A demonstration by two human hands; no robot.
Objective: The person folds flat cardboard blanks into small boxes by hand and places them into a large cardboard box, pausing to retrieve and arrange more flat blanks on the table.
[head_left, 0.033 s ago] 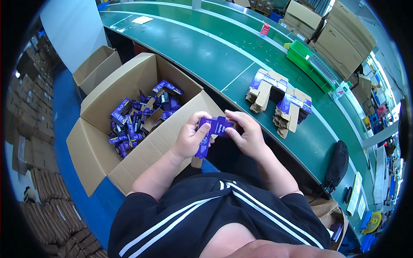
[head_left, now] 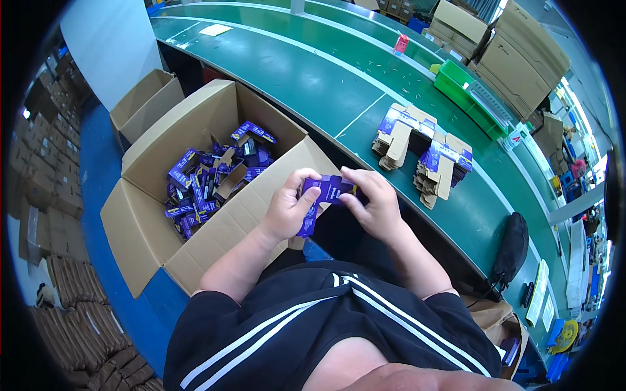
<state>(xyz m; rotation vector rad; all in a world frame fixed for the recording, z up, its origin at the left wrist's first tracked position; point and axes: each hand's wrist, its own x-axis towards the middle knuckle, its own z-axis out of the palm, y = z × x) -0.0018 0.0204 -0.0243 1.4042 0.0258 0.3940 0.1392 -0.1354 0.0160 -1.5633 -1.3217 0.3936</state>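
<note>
left hand [head_left: 285,210]: partly behind purple carton [head_left: 332,189] | far-left stacks [head_left: 40,166]: blurry, probably boxes

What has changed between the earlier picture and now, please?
The purple carton has tilted slightly, and the tan showing at its right end is now mostly out of sight. The left hand and right hand both keep hold; nothing was let go. The big cardboard box and carton stacks stayed put.

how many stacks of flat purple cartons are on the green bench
2: a left stack and, beside it lower in the picture, a right stack, both on the green bench. No third shows.
</note>
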